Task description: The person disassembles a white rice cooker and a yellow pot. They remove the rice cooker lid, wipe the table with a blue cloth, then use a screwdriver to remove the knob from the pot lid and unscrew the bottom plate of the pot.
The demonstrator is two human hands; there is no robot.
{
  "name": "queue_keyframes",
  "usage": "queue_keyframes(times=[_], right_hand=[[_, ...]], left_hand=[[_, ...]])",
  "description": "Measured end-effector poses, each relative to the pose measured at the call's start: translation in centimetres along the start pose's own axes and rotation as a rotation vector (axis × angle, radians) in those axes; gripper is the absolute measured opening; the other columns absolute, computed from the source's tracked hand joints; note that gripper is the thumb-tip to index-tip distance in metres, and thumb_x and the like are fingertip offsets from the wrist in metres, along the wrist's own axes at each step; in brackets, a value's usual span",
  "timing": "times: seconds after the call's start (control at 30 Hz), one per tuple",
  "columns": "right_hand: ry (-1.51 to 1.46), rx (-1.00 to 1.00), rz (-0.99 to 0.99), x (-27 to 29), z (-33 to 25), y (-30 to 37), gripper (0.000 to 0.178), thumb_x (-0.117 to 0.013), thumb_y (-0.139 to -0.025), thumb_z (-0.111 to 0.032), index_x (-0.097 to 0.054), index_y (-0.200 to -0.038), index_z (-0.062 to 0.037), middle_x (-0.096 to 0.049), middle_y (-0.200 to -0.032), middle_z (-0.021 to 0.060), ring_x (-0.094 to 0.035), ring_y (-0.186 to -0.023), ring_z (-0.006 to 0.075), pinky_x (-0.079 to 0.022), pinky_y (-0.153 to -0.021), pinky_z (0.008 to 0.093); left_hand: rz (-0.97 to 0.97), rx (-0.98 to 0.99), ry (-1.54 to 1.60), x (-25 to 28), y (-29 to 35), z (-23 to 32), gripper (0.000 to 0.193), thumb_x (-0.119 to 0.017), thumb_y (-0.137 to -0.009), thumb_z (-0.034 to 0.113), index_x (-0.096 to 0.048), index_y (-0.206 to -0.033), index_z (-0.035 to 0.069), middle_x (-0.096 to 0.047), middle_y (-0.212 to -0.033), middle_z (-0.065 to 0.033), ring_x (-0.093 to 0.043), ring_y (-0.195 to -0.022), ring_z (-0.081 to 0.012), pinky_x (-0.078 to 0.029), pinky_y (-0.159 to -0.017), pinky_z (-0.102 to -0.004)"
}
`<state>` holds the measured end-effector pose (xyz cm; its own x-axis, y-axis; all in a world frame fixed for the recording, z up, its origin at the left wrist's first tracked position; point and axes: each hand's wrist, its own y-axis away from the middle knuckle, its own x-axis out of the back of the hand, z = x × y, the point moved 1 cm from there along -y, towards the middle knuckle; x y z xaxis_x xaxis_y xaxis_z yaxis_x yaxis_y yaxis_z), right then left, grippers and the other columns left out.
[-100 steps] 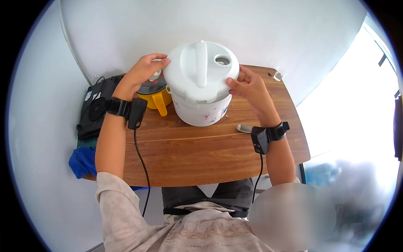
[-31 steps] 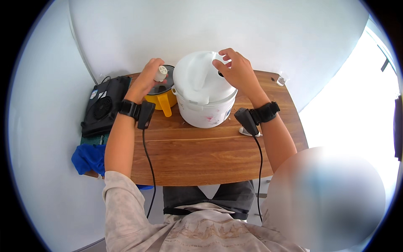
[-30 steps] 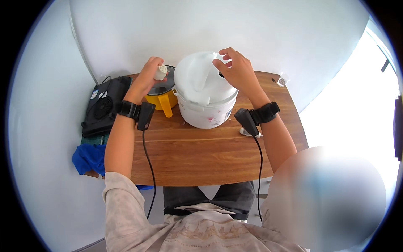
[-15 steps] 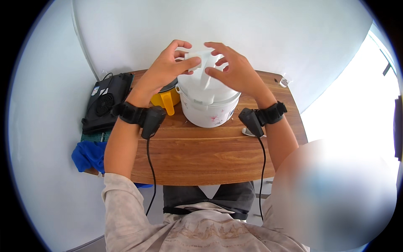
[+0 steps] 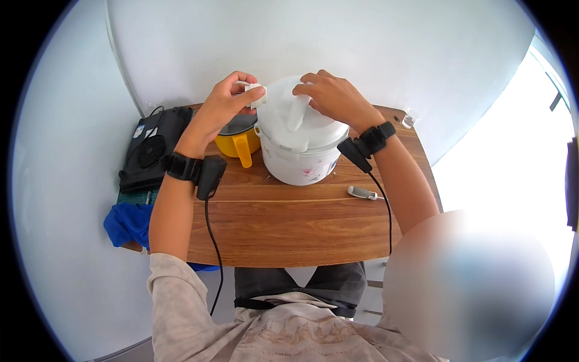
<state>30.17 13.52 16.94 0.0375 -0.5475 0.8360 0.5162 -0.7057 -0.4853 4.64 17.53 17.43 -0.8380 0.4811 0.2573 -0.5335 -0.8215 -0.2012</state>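
A white rice cooker [image 5: 300,169] with a pink floral print stands at the back of the wooden table, its white lid [image 5: 324,134] on top. A raised handle [image 5: 297,114] runs across the lid. My left hand [image 5: 232,99] pinches a small white plastic piece [image 5: 256,95] between thumb and fingers, at the lid's left edge. Over the far right part of the lid is my right hand [image 5: 332,96], fingers curled down by the handle's far end. Whatever its fingertips grip is hidden behind the hand.
A yellow pot [image 5: 242,146] with a dark lid stands left of the cooker. Farther left lie a black device [image 5: 151,148] with a fan grille and a blue cloth [image 5: 128,224]. A grey-handled screwdriver [image 5: 362,192] lies at right, and a small clear container [image 5: 408,120] stands by the back edge.
My left hand has moved left and slightly down with the white piece, away from the handle. My right hand has turned and curled its fingers down onto the lid. The screwdriver is more exposed.
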Motion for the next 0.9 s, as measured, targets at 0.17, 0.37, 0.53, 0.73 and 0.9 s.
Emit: queue_keyframes(times=[0.17, 0.37, 0.53, 0.73, 0.9], right_hand=[[0.114, 0.050, -0.001, -0.5, 0.0, -0.5, 0.022, -0.065, -0.085, 0.000, -0.070, -0.103, -0.0114, -0.066, -0.095, 0.0046, -0.065, -0.093, 0.0254, -0.060, -0.072, 0.0348], [0.089, 0.007, 0.102, -0.8, 0.4, -0.1, 0.022, -0.065, -0.084, 0.000, -0.069, -0.103, -0.0106, -0.067, -0.095, 0.0062, -0.065, -0.091, 0.0257, -0.060, -0.072, 0.0348], [0.005, -0.041, 0.175, 0.3, 1.4, 0.0, 0.026, -0.066, -0.081, 0.002, -0.068, -0.105, -0.0084, -0.068, -0.097, 0.0079, -0.067, -0.091, 0.0275, -0.059, -0.077, 0.0370], [-0.163, -0.108, 0.263, 1.4, 2.6, 0.8, 0.034, -0.065, -0.076, 0.009, -0.065, -0.106, -0.0067, -0.069, -0.099, 0.0101, -0.067, -0.089, 0.0335, -0.057, -0.077, 0.0410], [-0.224, -0.201, 0.283, 2.8, 3.4, 1.4, 0.037, -0.065, -0.075, 0.011, -0.064, -0.108, -0.0066, -0.071, -0.100, 0.0118, -0.068, -0.087, 0.0351, -0.057, -0.076, 0.0413]], left_hand=[[0.011, 0.002, 0.026, 0.8, 0.3, -0.7, 0.035, -0.070, -0.097, 0.034, -0.056, -0.118, 0.010, -0.064, -0.109, -0.0059, -0.059, -0.103, -0.0129, -0.052, -0.088, -0.0294], [0.065, 0.037, 0.052, 1.8, 0.5, -1.8, 0.036, -0.071, -0.096, 0.034, -0.056, -0.117, 0.009, -0.064, -0.110, -0.0066, -0.060, -0.103, -0.0136, -0.052, -0.088, -0.0295], [0.134, 0.070, -0.071, 1.8, -0.7, -4.2, 0.044, -0.077, -0.092, 0.033, -0.056, -0.120, 0.005, -0.064, -0.113, -0.0100, -0.062, -0.101, -0.0152, -0.054, -0.087, -0.0301], [0.019, -0.034, -0.418, -0.5, -1.9, -4.6, 0.047, -0.081, -0.087, 0.029, -0.065, -0.121, 0.002, -0.068, -0.111, -0.0126, -0.065, -0.100, -0.0191, -0.053, -0.084, -0.0329], [-0.068, -0.255, -0.654, -4.4, -1.4, -3.9, 0.040, -0.080, -0.084, 0.029, -0.069, -0.115, 0.006, -0.071, -0.107, -0.0133, -0.067, -0.099, -0.0261, -0.053, -0.084, -0.0362]])
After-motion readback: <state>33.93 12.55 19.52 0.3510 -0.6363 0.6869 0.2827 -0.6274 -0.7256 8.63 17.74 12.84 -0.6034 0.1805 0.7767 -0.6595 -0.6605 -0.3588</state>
